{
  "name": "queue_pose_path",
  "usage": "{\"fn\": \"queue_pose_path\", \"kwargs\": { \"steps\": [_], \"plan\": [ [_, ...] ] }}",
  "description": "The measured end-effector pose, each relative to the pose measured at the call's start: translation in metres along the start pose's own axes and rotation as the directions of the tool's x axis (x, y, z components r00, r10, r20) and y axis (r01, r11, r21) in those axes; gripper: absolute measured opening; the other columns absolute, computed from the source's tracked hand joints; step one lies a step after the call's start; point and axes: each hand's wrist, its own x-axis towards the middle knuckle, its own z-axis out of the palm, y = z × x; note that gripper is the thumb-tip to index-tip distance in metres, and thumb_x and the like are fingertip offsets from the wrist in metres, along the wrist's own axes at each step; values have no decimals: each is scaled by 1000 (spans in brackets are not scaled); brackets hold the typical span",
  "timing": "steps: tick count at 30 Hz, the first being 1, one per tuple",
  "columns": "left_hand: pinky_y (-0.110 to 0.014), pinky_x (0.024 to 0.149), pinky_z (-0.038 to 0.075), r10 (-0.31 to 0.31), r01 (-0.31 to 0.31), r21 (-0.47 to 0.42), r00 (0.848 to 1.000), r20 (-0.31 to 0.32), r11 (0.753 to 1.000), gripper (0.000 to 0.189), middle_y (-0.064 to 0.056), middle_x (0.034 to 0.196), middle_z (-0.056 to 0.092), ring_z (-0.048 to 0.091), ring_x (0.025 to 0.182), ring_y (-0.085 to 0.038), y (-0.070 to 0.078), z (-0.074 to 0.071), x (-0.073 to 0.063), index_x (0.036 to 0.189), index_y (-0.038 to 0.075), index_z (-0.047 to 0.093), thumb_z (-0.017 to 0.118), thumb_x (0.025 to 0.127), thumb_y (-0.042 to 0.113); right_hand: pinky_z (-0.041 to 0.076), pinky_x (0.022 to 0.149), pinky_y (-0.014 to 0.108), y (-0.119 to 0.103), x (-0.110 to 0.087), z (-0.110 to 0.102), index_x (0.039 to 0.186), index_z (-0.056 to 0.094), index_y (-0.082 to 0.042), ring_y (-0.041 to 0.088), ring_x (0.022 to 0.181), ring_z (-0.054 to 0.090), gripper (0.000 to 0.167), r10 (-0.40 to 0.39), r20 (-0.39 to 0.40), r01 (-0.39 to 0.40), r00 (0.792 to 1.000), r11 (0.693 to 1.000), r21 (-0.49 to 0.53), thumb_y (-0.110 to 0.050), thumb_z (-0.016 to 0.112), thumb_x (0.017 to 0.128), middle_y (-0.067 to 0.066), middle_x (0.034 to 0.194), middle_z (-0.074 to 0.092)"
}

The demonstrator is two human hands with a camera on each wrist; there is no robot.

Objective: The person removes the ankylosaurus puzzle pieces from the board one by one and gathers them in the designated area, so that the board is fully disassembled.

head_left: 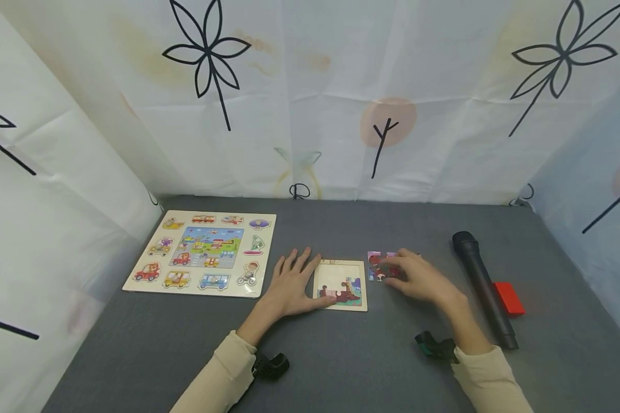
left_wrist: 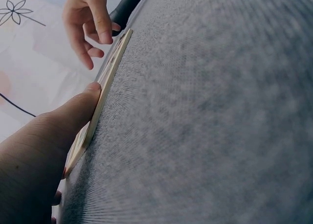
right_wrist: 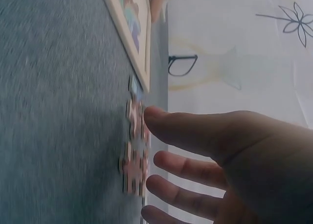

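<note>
A small wooden puzzle tray (head_left: pixel 339 263) lies on the table, its lower part filled with picture pieces (head_left: pixel 347 295) and its upper part bare wood. My left hand (head_left: pixel 291 289) is spread at the tray's left side, thumb across the lower edge; in the left wrist view that thumb (left_wrist: pixel 78 104) touches the rim. To the right of the tray lie several loose jigsaw pieces (head_left: pixel 374 259), partly hidden under my right hand (head_left: pixel 418 276). The right wrist view shows this hand's thumb and fingers apart, close over the pieces (right_wrist: pixel 134 168), with nothing between them.
A large picture puzzle board (head_left: pixel 198 280) with vehicle shapes lies at the left. On the right a black microphone (head_left: pixel 483 287) lies lengthwise beside a red block (head_left: pixel 508 299). Patterned white cloth (head_left: pixel 330 69) hangs behind the grey table (head_left: pixel 351 367) and along both sides.
</note>
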Motion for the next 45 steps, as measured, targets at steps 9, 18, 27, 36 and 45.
{"fn": "queue_pose_path", "kwargs": {
  "steps": [9, 18, 27, 36, 45],
  "plan": [
    [-64, 127, 14, -1, 1, 2, 1000, 5, 1000, 105, -11, 172, 23, 17, 159, -41, 0, -1, 0, 163, 23, 29, 62, 81, 78, 52, 75, 34, -21, 12, 8, 129, 69, -3, 19, 87, 59, 40, -35, 29, 34, 999, 999, 35, -15, 76, 92, 14, 110, 66],
    [-64, 127, 13, -5, 5, 11, 1000, 20, 1000, 105, -10, 172, 22, 17, 160, -41, 0, -1, 1, 164, 23, 28, 60, 81, 80, 52, 101, 58, -34, 21, 17, 129, 69, -4, 41, 121, 62, 40, -51, 69, 49, 996, 998, 35, -19, 76, 92, 26, 132, 64],
    [-65, 126, 14, 8, -8, 2, 1000, 17, 1000, 104, -11, 171, 23, 17, 159, -43, -1, 0, 1, 163, 23, 28, 61, 82, 78, 44, 69, 24, -41, 26, 26, 124, 72, -3, 12, 79, 53, 39, -148, 81, 147, 986, 989, 25, -20, 79, 90, 9, 106, 67],
    [-67, 126, 12, 27, -25, -20, 996, 83, 999, 104, -15, 172, 19, 13, 159, -46, -1, -8, 1, 165, 22, 24, 66, 84, 72, 44, 68, 24, -45, 27, 33, 124, 73, -4, 11, 77, 49, 40, -108, 105, 106, 989, 994, 15, -21, 81, 89, 8, 105, 65],
    [-67, 126, 10, 70, -66, -32, 986, 148, 997, 100, -18, 172, 15, 10, 159, -47, -3, -17, 1, 165, 22, 24, 64, 86, 68, 40, 68, 24, -47, 25, 34, 123, 74, -7, 11, 78, 46, 38, -58, 110, 53, 992, 998, 46, -20, 81, 88, 6, 104, 64]
  ]
}}
